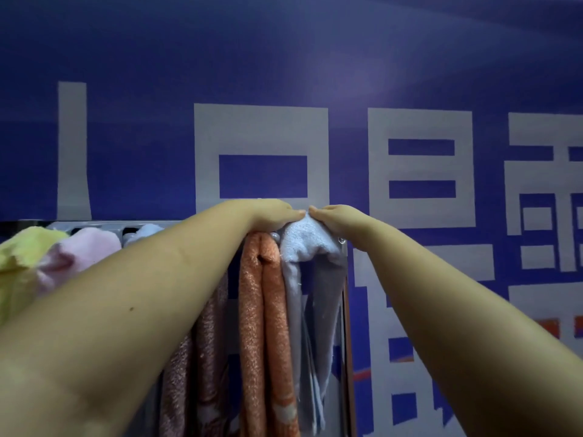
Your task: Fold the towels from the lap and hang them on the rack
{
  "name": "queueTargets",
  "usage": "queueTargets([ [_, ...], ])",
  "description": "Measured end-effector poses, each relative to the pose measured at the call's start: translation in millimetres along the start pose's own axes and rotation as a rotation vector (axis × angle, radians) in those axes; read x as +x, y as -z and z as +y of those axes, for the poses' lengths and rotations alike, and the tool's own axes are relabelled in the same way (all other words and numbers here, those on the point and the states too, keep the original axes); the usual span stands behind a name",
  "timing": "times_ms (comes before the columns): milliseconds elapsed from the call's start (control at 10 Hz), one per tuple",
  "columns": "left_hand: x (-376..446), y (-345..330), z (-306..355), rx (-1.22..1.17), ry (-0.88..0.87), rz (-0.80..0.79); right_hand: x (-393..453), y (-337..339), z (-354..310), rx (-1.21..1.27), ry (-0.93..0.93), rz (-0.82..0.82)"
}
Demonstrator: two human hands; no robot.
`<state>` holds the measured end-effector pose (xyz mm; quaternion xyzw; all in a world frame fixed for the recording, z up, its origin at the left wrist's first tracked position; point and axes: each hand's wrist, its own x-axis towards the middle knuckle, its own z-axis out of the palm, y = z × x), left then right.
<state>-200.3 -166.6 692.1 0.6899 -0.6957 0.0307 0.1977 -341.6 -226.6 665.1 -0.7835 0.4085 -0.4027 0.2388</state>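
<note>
A yellow towel point(19, 257), a pink towel point(85, 250) and an orange towel point(265, 310) already hang along the rack point(104, 227). At its right end, the left hand point(274, 212) and right hand point(334, 217) pinch a pale blue towel point(303, 244) draped over the top rail. This looks like the hanging step; next, the drape likely needs evening before the fingers let go.

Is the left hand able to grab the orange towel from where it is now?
Probably yes. The left hand rests on the rack top right above the orange towel, and nothing covers that towel's front. It would first have to let go of the pale blue towel.
</note>
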Motion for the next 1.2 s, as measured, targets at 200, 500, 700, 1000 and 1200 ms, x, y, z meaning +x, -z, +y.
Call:
queueTargets([
  [200, 16, -4, -14, 0.133, 0.008, 0.057, 8, -8, 17, -0.13, -0.015, 0.064],
  [500, 24, -8, -15, 0.116, 0.027, 0.08, 5, -16, 36, -0.05, -0.003, 0.086],
  [700, 18, -5, -11, 0.232, -0.041, 0.371, -8, -9, 38, 0.055, 0.054, 0.131],
  [1000, -28, -1, 1, 0.408, -0.091, 0.089, -48, -4, 27, -0.097, 0.023, -0.058],
  [1200, -70, -2, -6, 0.478, -0.07, 0.22, -82, -6, 6, -0.392, 0.084, 0.066],
])
